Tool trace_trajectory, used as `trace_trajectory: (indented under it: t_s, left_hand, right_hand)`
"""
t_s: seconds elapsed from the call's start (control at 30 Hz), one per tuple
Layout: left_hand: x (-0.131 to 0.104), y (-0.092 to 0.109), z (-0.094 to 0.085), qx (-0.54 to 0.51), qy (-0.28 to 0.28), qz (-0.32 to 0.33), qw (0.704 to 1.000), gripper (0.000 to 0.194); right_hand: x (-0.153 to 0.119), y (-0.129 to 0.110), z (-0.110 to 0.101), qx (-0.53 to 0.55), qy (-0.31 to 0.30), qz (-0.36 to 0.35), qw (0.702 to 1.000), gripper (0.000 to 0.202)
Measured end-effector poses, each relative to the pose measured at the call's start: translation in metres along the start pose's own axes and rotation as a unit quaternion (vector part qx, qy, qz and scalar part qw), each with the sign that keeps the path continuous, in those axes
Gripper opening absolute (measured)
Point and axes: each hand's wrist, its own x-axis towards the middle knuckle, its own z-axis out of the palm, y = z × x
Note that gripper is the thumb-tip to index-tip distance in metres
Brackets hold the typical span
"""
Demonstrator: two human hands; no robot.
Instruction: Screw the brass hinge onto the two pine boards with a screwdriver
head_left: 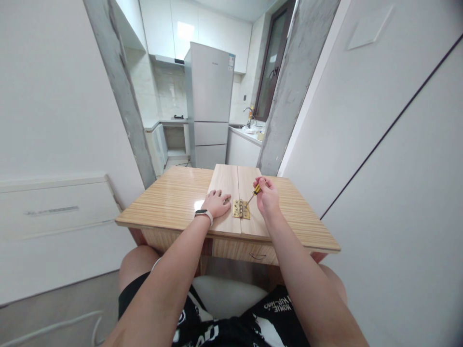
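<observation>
A brass hinge (237, 209) lies flat across the seam between two pale wooden boards (226, 180) on the table. My right hand (267, 195) is closed around the yellow and black handle of a screwdriver (257, 189). Its shaft slants down to the left, with the tip at the hinge's right leaf. Left of the hinge, my left hand (216, 204) rests on the left board with fingers spread, holding nothing. A wristband with a dark face (201, 212) sits on that wrist. Whether a screw is under the tip is too small to tell.
The boards lie on a striped wooden table (173, 193) with a drawer (249, 251) at its front. Behind it stand a tall fridge (211, 86) and a sink counter (244, 135). White walls or panels close in at left and right.
</observation>
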Motion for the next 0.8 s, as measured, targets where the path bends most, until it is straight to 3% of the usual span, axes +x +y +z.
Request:
trace_trajectory:
  t_s: [0.1, 0.27, 0.4, 0.6, 0.8]
  left_hand:
    - [0.0, -0.001, 0.0, -0.003, 0.004, 0.004, 1.0, 0.048]
    - [0.0, -0.002, 0.002, -0.003, 0.003, 0.003, 1.0, 0.048]
    - [0.0, -0.003, 0.003, -0.003, 0.004, 0.0, 1.0, 0.048]
    - [0.0, -0.004, 0.003, -0.002, 0.004, 0.007, 1.0, 0.049]
    - [0.001, -0.004, 0.004, 0.003, 0.008, 0.011, 1.0, 0.048]
  right_hand:
    - [-0.002, -0.003, 0.001, 0.006, -0.01, -0.003, 1.0, 0.033]
    - [-0.005, -0.016, -0.005, 0.016, -0.099, 0.053, 0.994, 0.026]
    - [-0.001, -0.017, -0.011, 0.009, -0.128, 0.077, 0.989, 0.025]
    - [0.004, -0.014, -0.015, -0.012, -0.129, 0.089, 0.988, 0.034]
    - [-0.002, -0.017, -0.014, -0.061, -0.068, 0.064, 0.994, 0.042]
